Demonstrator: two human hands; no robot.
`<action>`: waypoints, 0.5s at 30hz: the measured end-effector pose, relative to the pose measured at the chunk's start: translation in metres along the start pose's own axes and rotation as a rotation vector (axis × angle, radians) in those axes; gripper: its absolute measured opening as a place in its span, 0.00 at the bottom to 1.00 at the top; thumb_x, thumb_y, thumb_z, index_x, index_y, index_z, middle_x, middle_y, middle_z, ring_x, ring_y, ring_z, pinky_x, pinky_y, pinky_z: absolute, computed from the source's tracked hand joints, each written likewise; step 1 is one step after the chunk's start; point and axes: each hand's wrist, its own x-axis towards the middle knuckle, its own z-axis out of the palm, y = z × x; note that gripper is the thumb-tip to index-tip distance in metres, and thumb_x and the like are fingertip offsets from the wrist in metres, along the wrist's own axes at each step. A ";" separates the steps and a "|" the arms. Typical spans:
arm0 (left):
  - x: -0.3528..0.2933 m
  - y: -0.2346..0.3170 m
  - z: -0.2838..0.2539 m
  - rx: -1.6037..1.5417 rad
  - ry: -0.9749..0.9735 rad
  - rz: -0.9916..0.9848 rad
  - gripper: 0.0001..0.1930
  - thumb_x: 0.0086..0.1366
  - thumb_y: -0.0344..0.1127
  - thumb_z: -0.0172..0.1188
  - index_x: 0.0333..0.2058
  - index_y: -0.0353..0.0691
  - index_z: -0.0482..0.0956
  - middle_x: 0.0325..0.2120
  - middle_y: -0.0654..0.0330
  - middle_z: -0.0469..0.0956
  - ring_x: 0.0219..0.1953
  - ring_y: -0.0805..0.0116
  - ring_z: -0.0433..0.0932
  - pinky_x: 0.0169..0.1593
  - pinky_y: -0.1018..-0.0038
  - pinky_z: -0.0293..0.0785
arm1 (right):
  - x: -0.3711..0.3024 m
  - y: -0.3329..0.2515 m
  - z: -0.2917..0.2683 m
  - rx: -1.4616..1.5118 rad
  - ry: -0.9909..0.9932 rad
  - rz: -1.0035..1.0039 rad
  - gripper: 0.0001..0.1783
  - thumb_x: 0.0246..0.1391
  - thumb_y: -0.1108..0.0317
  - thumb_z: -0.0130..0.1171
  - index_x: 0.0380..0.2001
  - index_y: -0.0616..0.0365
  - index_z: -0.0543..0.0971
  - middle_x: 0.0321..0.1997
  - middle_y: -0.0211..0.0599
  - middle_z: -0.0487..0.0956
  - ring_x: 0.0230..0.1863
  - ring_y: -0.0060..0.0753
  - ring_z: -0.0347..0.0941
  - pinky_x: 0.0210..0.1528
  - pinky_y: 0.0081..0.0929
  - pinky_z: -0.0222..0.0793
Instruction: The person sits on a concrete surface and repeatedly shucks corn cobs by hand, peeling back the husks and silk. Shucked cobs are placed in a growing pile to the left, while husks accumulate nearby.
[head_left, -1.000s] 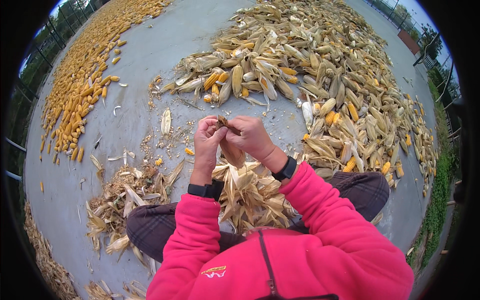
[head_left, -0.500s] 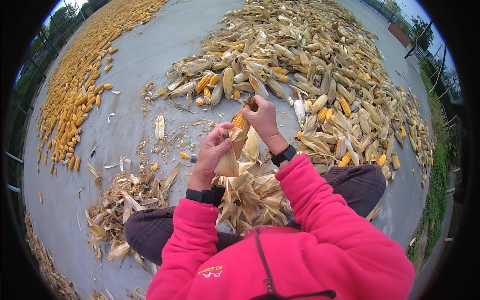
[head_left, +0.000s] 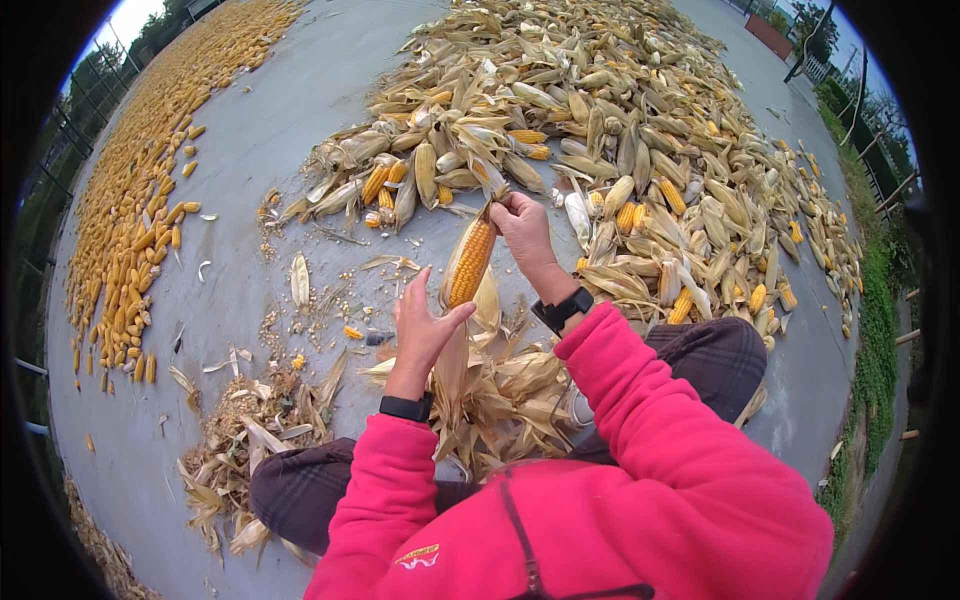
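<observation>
Grey concrete ground (head_left: 300, 130) — corn piles (head_left: 640, 130), husks (head_left: 250, 440) (loose kernels).

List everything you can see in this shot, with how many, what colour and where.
corn cob: one, yellow-orange, half husked, held up at centre
unhusked corn pile: many ears, tan husks with some yellow showing, upper centre to right
husked cobs: many, yellow, spread in a long strip on the left
stripped husks: a heap, pale tan, on the lap and the ground in front
loose kernels: scattered, yellow, on the ground left of centre
concrete ground: grey, under everything
wristbands: two, black, one on each wrist
left hand: fingers spread beside the cob's lower end
right hand: gripping husk at the cob's top
</observation>
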 end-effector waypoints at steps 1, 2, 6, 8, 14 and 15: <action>0.001 0.004 0.002 -0.224 -0.084 -0.148 0.34 0.52 0.48 0.79 0.52 0.35 0.76 0.41 0.55 0.84 0.43 0.60 0.83 0.49 0.67 0.78 | -0.013 -0.003 0.013 0.058 -0.059 0.073 0.08 0.61 0.70 0.60 0.34 0.65 0.82 0.29 0.26 0.81 0.28 0.14 0.72 0.32 0.19 0.70; 0.003 0.008 0.004 -0.451 -0.164 -0.295 0.34 0.51 0.47 0.80 0.52 0.35 0.76 0.41 0.54 0.84 0.43 0.59 0.83 0.49 0.66 0.78 | -0.022 -0.006 0.024 0.150 -0.108 0.102 0.08 0.63 0.70 0.60 0.35 0.65 0.82 0.30 0.25 0.81 0.30 0.14 0.73 0.33 0.19 0.71; 0.008 0.011 -0.005 -0.545 -0.189 -0.445 0.35 0.47 0.43 0.83 0.50 0.34 0.76 0.40 0.56 0.84 0.39 0.68 0.82 0.46 0.70 0.78 | -0.025 -0.013 0.037 0.104 -0.280 0.037 0.10 0.64 0.66 0.64 0.38 0.65 0.82 0.31 0.25 0.81 0.35 0.16 0.74 0.38 0.21 0.73; 0.009 0.013 -0.009 -0.510 -0.124 -0.386 0.33 0.46 0.43 0.83 0.48 0.35 0.77 0.37 0.54 0.84 0.38 0.64 0.84 0.44 0.69 0.79 | -0.017 -0.012 0.034 -0.026 -0.289 0.064 0.13 0.63 0.64 0.66 0.40 0.65 0.82 0.33 0.26 0.81 0.33 0.17 0.74 0.37 0.22 0.73; 0.010 0.028 -0.010 -0.847 -0.094 -0.208 0.32 0.48 0.40 0.81 0.48 0.36 0.75 0.38 0.57 0.83 0.35 0.66 0.83 0.43 0.70 0.80 | -0.042 0.019 0.039 0.169 -0.221 0.562 0.14 0.64 0.65 0.66 0.43 0.67 0.80 0.36 0.34 0.82 0.31 0.23 0.77 0.34 0.24 0.73; 0.011 0.026 -0.011 -0.995 -0.068 -0.261 0.32 0.50 0.38 0.80 0.51 0.35 0.74 0.40 0.58 0.82 0.36 0.68 0.83 0.43 0.71 0.80 | -0.045 0.024 0.042 0.192 -0.182 0.571 0.15 0.65 0.64 0.64 0.44 0.66 0.79 0.38 0.35 0.82 0.33 0.25 0.77 0.37 0.26 0.75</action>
